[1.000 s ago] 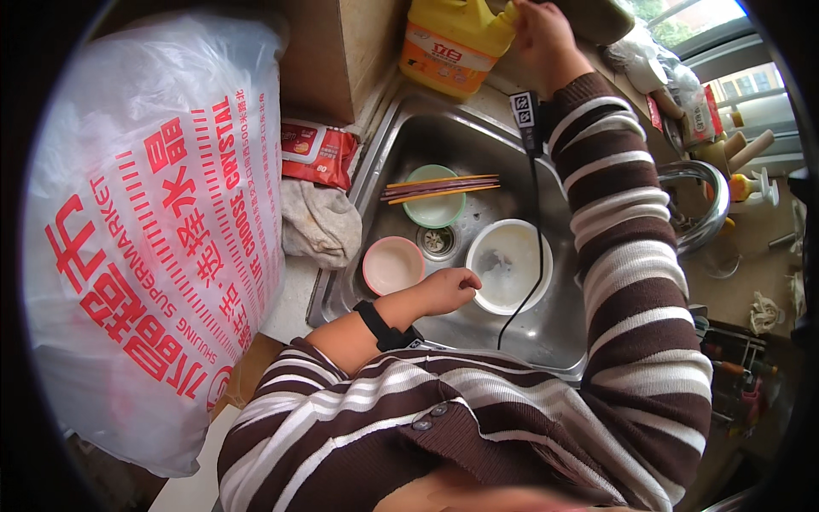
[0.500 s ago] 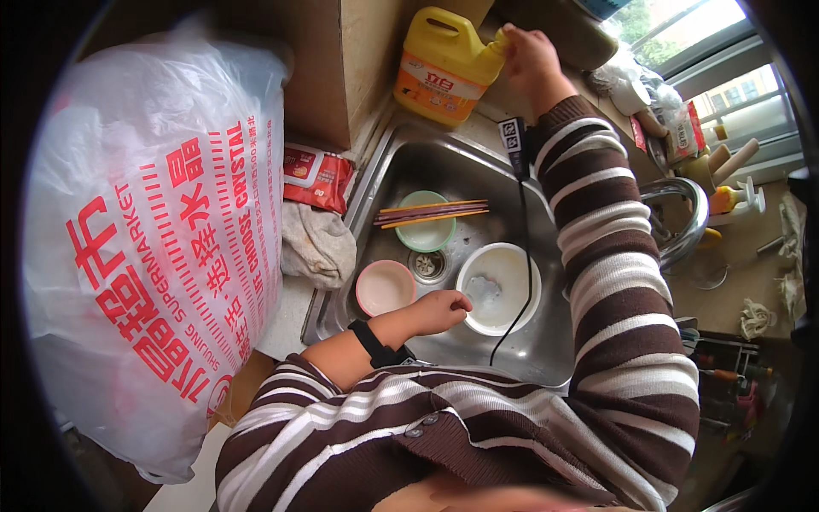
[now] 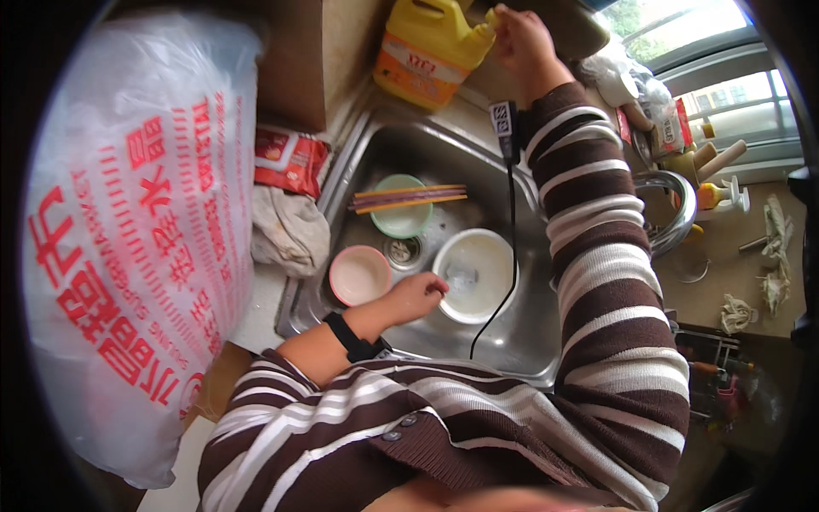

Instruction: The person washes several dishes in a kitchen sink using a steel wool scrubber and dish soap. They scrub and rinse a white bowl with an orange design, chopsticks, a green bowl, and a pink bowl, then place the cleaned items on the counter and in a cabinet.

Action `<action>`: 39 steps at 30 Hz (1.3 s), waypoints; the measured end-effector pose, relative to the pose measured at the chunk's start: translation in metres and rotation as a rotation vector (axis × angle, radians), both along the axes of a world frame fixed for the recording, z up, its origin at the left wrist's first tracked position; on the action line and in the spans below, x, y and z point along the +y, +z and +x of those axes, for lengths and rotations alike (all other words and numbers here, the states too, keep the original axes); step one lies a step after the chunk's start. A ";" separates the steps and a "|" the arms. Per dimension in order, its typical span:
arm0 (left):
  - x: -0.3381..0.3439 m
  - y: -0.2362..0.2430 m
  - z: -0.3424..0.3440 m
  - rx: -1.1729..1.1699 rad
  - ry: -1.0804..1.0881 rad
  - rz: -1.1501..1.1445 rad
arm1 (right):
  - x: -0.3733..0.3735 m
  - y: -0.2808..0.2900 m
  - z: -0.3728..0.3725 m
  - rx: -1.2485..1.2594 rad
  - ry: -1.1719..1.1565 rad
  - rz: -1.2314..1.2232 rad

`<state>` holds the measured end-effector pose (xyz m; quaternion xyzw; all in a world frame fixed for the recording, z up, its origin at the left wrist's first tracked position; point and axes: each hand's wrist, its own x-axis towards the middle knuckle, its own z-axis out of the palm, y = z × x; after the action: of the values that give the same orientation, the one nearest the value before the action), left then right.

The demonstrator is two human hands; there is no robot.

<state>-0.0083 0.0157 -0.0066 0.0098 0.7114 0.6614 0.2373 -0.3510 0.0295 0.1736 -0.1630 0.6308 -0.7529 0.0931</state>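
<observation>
The right hand (image 3: 522, 41) is held out at the far side of the sink, and its fingers are closed narrowly on the neck end of the yellow jug (image 3: 426, 53). The jug is set beyond the sink's far corner and appears upright; whether its cap is being turned or merely pinched cannot be told. The left hand (image 3: 416, 299) is loosely curled by the near left rim of the white bowl (image 3: 479, 277); no object is seen in it, though the inside of the curl is hidden, and contact with the rim cannot be confirmed.

The step in hand is judged to be the handling of the jug at its neck, above bowls that seem meant for washing. For the next move, a firm pinch at the neck is called for, with the jug's body steadied so that it is not tipped over the edge.

Farther out, in the sink (image 3: 533, 328), the pink-rimmed bowl (image 3: 360, 275) is placed at the left, and the green bowl (image 3: 399, 224) is crossed by a bundle of chopsticks (image 3: 409, 198). In front of the sink a black cable (image 3: 513, 205) is seen. To the left, a grey cloth (image 3: 290, 232) and a red packet (image 3: 294, 162) are laid on the worktop (image 3: 264, 316), beside a large plastic bag (image 3: 153, 282).
</observation>
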 end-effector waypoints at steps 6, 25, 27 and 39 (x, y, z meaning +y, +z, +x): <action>-0.003 -0.001 -0.001 -0.096 0.104 0.097 | 0.000 0.000 0.004 -0.129 -0.059 0.045; -0.004 0.000 0.000 -0.064 0.057 0.017 | -0.003 0.003 0.000 -0.241 -0.056 -0.047; -0.003 0.002 0.001 -0.078 0.030 0.017 | -0.003 0.005 0.002 -0.164 -0.065 -0.002; -0.002 0.002 -0.001 -0.048 0.043 0.006 | -0.003 0.001 0.007 -0.229 -0.085 -0.077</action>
<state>-0.0093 0.0135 -0.0047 -0.0203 0.7036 0.6685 0.2400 -0.3438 0.0260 0.1748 -0.0527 0.5931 -0.7935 0.1263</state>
